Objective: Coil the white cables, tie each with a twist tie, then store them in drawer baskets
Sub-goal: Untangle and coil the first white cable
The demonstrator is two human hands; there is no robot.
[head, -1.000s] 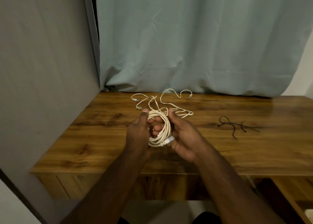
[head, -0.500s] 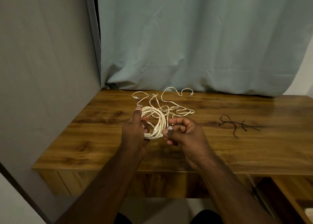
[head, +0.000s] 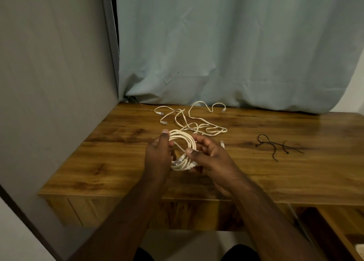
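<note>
While both forearms reach forward side by side over the near edge of the wooden table [head: 110,162], the two hands meet on a single coiled white cable [head: 182,137] held just above the tabletop. Left hand [head: 157,158] stands with its back toward the camera, thumb raised and pressed on the upper left of the coil, the other fingers curled round the loops from behind. Right hand [head: 210,158] grips the coil's right side, its thumb laid across the lower loops and its fingers curled over the top. Two clear plugs show at the lower part of the coil, between the hands.

Beyond the coil, farther back on the table, lie loose white cables [head: 197,122] in a tangle touching one another; three plug ends show there, but how many separate cables make up the tangle cannot be told. To the right of the coil, well apart from it, lie black twist ties [head: 275,144], about three thin strands crossing each other, though the exact count is unclear.

Behind the table hangs a pale blue curtain [head: 236,53]; a grey wall [head: 49,83] stands to the left of the coil.
</note>
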